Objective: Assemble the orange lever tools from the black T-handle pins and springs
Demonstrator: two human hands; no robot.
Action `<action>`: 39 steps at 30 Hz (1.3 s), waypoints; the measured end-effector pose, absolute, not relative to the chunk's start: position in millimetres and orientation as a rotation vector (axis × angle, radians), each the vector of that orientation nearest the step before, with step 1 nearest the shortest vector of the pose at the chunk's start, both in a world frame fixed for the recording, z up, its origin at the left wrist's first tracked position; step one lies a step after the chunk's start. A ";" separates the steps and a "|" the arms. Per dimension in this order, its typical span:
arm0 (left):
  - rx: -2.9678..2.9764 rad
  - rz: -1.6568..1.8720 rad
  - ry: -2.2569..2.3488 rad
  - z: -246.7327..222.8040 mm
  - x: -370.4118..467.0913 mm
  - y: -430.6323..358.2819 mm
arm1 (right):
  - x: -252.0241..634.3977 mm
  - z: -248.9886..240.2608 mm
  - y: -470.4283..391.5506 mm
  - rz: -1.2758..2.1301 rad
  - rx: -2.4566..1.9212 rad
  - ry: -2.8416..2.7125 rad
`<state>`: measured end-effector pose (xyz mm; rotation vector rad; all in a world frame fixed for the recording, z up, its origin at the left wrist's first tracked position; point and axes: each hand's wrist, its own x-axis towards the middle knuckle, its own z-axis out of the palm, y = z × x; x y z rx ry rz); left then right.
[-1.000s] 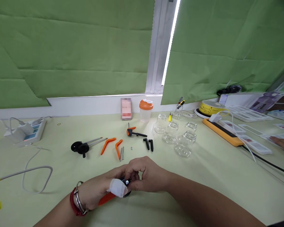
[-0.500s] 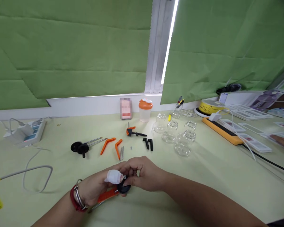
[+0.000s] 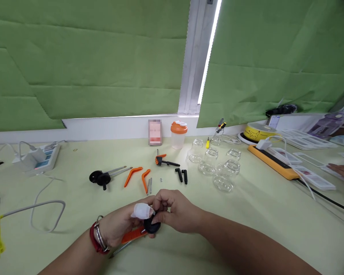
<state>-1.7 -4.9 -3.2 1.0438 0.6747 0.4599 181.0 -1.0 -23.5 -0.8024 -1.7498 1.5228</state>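
My left hand (image 3: 119,225), its thumb wrapped in white, is closed round an orange handle (image 3: 134,234) joined to a round black part (image 3: 152,225). A metal rod (image 3: 122,249) sticks out below that hand. My right hand (image 3: 174,210) pinches at the top of the black part, where a small metal piece shows by the fingertips. Beyond the hands lie two orange handles (image 3: 132,175), two metal pins (image 3: 149,186), two black L-shaped pieces (image 3: 184,176), and an orange and black piece (image 3: 163,161). Black discs with metal rods (image 3: 103,178) lie to the left.
Several glass jars (image 3: 223,181) stand right of centre, near an orange-lidded cup (image 3: 178,135). A white power strip (image 3: 48,158) with cables is at left, an orange one (image 3: 272,162) at right. Another person's hand (image 3: 342,172) rests over white trays at far right.
The view has shifted slightly, so the table items appear a little further right. Both my hands keep nearly the same hold on the black part.
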 end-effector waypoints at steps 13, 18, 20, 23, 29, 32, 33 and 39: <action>1.076 0.462 0.665 -5.2 -1.5 -5.7 | 179.8 -28.2 0.1 1.544 -0.728 -1.752; 1.093 0.464 0.685 -4.9 -2.0 -7.1 | 178.9 -27.0 -1.2 1.566 -0.778 -1.708; 1.092 0.467 0.679 -4.7 -1.7 -7.1 | 178.7 -26.3 -1.5 1.568 -0.758 -1.725; 1.099 0.469 0.680 -4.3 -0.7 -6.6 | 178.9 -27.6 -1.2 1.550 -0.747 -1.721; 1.105 0.472 0.659 -4.9 -0.2 -6.6 | 179.4 -28.4 -0.8 1.590 -0.707 -1.719; 1.105 0.466 0.675 -6.2 -1.0 -6.9 | 179.9 -26.8 -1.3 1.593 -0.692 -1.736; 1.103 0.465 0.675 -6.4 -1.2 -6.8 | 180.1 -26.5 -1.4 1.586 -0.695 -1.748; 1.112 0.461 0.688 -3.8 -1.0 -5.9 | 180.6 -27.8 -1.1 1.637 -0.720 -1.733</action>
